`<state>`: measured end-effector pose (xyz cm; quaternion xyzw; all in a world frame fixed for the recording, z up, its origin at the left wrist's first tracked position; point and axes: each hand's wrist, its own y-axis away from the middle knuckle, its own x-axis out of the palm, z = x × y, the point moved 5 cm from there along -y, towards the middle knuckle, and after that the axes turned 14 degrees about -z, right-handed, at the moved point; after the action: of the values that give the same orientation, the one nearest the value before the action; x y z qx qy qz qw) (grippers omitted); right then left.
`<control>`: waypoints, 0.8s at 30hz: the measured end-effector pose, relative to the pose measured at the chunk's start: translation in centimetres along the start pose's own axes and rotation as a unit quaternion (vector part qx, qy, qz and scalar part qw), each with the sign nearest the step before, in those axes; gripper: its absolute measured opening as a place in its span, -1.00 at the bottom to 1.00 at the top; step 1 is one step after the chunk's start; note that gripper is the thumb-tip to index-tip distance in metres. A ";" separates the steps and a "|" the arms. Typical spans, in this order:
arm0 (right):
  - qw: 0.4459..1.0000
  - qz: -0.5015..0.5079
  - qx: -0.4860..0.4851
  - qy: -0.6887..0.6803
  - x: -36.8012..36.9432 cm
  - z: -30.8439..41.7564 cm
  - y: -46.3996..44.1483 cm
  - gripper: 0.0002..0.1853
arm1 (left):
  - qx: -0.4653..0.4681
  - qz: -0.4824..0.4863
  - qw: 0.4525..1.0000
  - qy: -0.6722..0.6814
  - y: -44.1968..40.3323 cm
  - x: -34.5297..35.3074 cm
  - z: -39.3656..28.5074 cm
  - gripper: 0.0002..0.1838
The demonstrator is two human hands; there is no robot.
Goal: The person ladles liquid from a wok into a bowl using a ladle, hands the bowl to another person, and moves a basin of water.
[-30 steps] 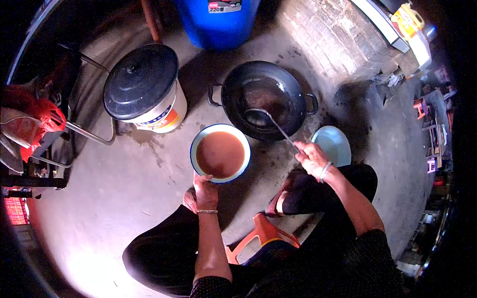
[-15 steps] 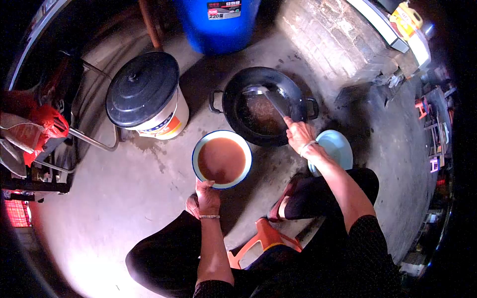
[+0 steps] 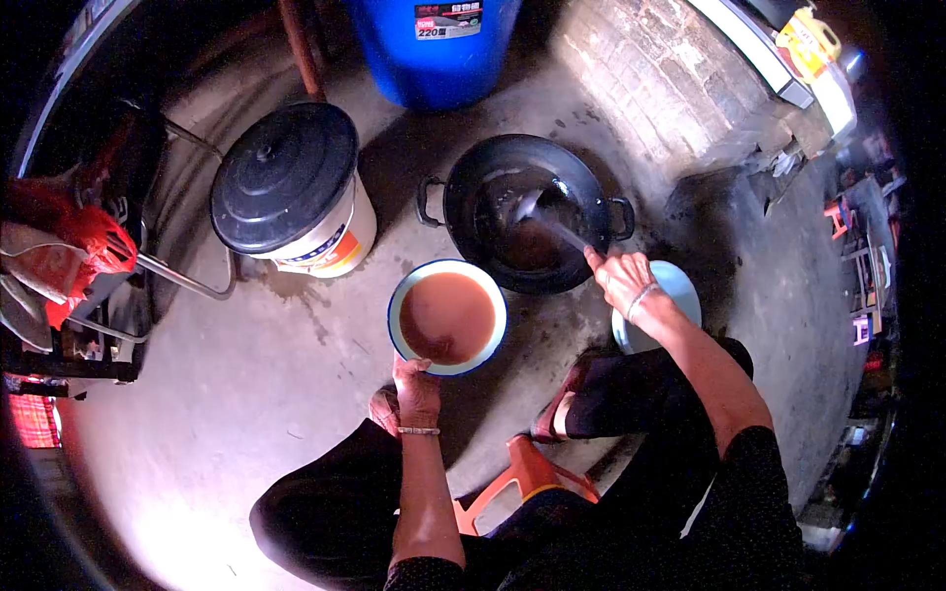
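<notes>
My left hand (image 3: 415, 390) grips the near rim of a white enamel bowl (image 3: 395, 321) with a blue edge, which is nearly full of brownish liquid (image 3: 448, 315). My right hand (image 3: 625, 281) is closed round the handle of a ladle (image 3: 560, 230). The ladle's head, smeared by motion, is down inside a black two-handled wok (image 3: 473, 164) standing on the floor. Some brown liquid (image 3: 535, 244) lies in the bottom of the wok. Beside my right wrist, partly hidden under it, is a pale blue basin (image 3: 680, 288).
A white bucket (image 3: 330, 241) with a black lid (image 3: 281, 177) stands left of the wok. Behind are a large blue barrel (image 3: 431, 64) and a brick block (image 3: 680, 79). An orange plastic stool (image 3: 527, 468) is beneath me. A metal-framed chair (image 3: 187, 281) stands at the left.
My right hand has moved right and slightly nearer to me, drawing the ladle's head toward the middle of the wok. The bowl has shifted slightly right.
</notes>
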<state>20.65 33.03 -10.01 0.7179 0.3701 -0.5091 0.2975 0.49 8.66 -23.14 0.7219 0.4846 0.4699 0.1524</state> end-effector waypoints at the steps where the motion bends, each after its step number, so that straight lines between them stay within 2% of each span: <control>1: 0.999 -0.008 0.038 -0.017 0.6 -0.5 -0.5 -0.45 | -0.001 0.012 1.000 0.006 0.1 0.1 0.0 -0.28; 3: 0.994 -0.030 0.090 -0.053 1.1 -0.9 -2.0 -0.42 | -0.003 0.040 0.999 0.023 0.2 0.6 0.0 -0.28; 4: 0.982 -0.012 0.141 -0.121 1.5 -0.8 -2.8 -0.52 | -0.018 0.039 0.999 0.031 -0.2 0.4 0.3 -0.30; 5: 0.986 -0.038 0.122 -0.108 2.8 -0.3 -3.5 -0.50 | -0.011 0.040 0.999 0.020 -0.5 0.1 0.4 -0.31; 7: 0.997 -0.024 0.027 -0.063 2.5 1.3 -4.1 -0.38 | 0.002 0.040 0.999 -0.002 -0.5 0.0 0.3 -0.32; 11: 0.998 -0.019 -0.044 -0.034 1.9 2.0 -2.3 -0.40 | 0.003 0.007 1.000 0.016 -0.6 -0.3 0.5 -0.34; 12: 0.998 -0.008 -0.064 -0.026 2.3 1.9 -1.2 -0.40 | -0.015 -0.047 0.999 0.006 0.4 -0.1 0.1 -0.34; 15: 0.995 -0.009 -0.100 -0.002 2.9 0.7 1.2 -0.39 | -0.027 -0.036 0.999 0.017 0.5 0.2 0.1 -0.34; 17: 0.997 0.051 -0.060 0.014 2.6 -0.5 0.9 -0.38 | 0.019 -0.063 0.996 -0.060 0.4 -0.9 0.5 -0.33; 18: 0.997 0.008 -0.071 0.011 1.9 -1.0 0.5 -0.36 | 0.025 -0.064 0.995 -0.068 0.6 -0.7 0.2 -0.32; 19: 0.999 -0.032 -0.042 0.000 1.6 -1.4 -0.3 -0.38 | 0.032 -0.066 0.994 -0.075 0.7 -0.5 0.0 -0.32; 21: 0.995 -0.056 0.045 -0.064 1.2 -1.9 -1.6 -0.42 | 0.006 -0.043 0.999 -0.031 1.0 0.5 -0.5 -0.31; 23: 0.981 -0.074 0.137 -0.111 3.2 -2.6 -3.1 -0.52 | 0.004 -0.011 1.000 -0.017 0.7 0.7 -0.3 -0.30; 24: 0.980 -0.075 0.153 -0.102 2.9 -2.4 -3.8 -0.60 | 0.002 0.006 1.000 -0.010 0.3 0.5 0.0 -0.29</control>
<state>19.29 37.75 -12.23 0.6696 0.3084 -0.6509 0.1812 0.69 8.95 -22.61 0.7299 0.4800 0.4621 0.1531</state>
